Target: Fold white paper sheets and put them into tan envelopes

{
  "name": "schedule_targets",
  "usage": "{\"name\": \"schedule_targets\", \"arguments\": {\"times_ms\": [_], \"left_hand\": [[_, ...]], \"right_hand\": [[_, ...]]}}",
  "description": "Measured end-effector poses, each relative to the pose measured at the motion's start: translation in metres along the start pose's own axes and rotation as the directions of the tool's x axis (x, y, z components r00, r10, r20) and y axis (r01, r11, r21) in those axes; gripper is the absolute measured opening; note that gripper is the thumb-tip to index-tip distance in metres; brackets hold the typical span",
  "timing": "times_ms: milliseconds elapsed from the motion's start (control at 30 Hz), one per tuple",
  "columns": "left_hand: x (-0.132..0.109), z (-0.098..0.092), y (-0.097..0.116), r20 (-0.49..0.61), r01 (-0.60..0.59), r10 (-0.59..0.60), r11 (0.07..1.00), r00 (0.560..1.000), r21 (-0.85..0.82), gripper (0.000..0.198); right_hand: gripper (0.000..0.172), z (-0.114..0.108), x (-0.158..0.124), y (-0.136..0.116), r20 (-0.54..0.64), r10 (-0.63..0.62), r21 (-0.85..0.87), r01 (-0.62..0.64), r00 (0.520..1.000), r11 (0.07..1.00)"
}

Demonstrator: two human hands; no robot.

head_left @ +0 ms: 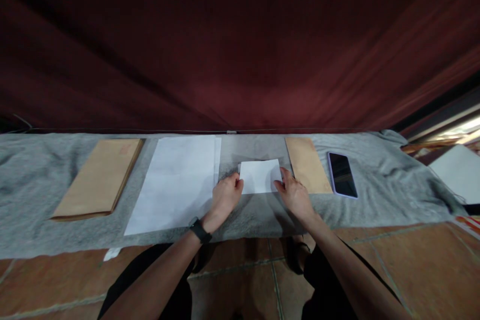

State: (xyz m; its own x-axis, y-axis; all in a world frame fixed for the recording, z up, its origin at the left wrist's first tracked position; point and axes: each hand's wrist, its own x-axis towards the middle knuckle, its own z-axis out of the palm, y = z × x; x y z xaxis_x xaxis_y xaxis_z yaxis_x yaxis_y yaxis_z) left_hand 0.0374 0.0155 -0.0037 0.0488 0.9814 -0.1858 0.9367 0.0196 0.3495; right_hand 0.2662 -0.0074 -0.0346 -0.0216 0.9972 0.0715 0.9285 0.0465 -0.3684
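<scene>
1. A folded white paper (260,176) lies on the grey cloth (393,185). The left hand (225,195) pinches its left edge, and the right hand (294,194) has its fingers closed on the right edge.
2. Folding appears underway; the next move likely calls for squared edges and a firm crease.
3. White sheets (176,180) lie to the left, a brown envelope (307,164) and smartphone (342,174) to the right.

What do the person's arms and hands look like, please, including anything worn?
Both forearms are bare, with no sleeves in view. The left hand and right hand wear no gloves. A black wristband circles the left wrist; the right wrist has none.
</scene>
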Motion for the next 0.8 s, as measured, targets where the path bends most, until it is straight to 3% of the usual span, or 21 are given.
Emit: {"name": "schedule_targets", "arguments": {"times_ms": [200,333,400,500,567,667,733,800], "left_hand": [[0.002,0.007,-0.006,-0.025,-0.055,0.052,0.993,0.998,-0.103,0.017],[0.005,0.01,-0.018,-0.104,-0.202,0.177,0.918,0.979,-0.34,0.013],[0.005,0.006,-0.024,-0.221,-0.351,0.286,0.861,0.933,-0.368,0.011],[-0.001,-0.002,-0.029,-0.326,-0.587,0.499,0.755,0.803,-0.291,0.02],[-0.008,-0.006,-0.032,-0.294,-0.679,0.615,0.697,0.732,-0.231,0.029],[-0.017,-0.004,-0.034,-0.152,-0.739,0.723,0.662,0.674,-0.128,0.034],[-0.02,-0.002,-0.034,-0.07,-0.753,0.75,0.651,0.657,-0.095,0.038],[-0.021,0.0,-0.034,-0.052,-0.727,0.728,0.674,0.684,-0.131,0.04]], "right_hand": [[0.039,0.002,0.002,0.006,-0.014,0.072,0.195,-0.068,0.997,0.978],[0.025,0.003,0.005,0.013,0.004,0.044,0.585,-0.038,0.999,0.81],[0.023,0.0,0.005,0.016,-0.031,0.037,0.708,-0.004,0.999,0.707],[0.016,-0.008,0.001,0.018,-0.069,-0.01,0.762,0.059,0.998,0.645],[0.015,-0.014,-0.003,0.021,-0.049,-0.089,0.756,0.095,0.995,0.648],[0.017,-0.022,-0.011,0.025,0.035,-0.235,0.678,0.149,0.971,0.72],[0.025,-0.027,-0.016,0.025,0.086,-0.316,0.593,0.206,0.945,0.779],[0.031,-0.032,-0.02,0.022,0.106,-0.341,0.538,0.234,0.934,0.81]]}}
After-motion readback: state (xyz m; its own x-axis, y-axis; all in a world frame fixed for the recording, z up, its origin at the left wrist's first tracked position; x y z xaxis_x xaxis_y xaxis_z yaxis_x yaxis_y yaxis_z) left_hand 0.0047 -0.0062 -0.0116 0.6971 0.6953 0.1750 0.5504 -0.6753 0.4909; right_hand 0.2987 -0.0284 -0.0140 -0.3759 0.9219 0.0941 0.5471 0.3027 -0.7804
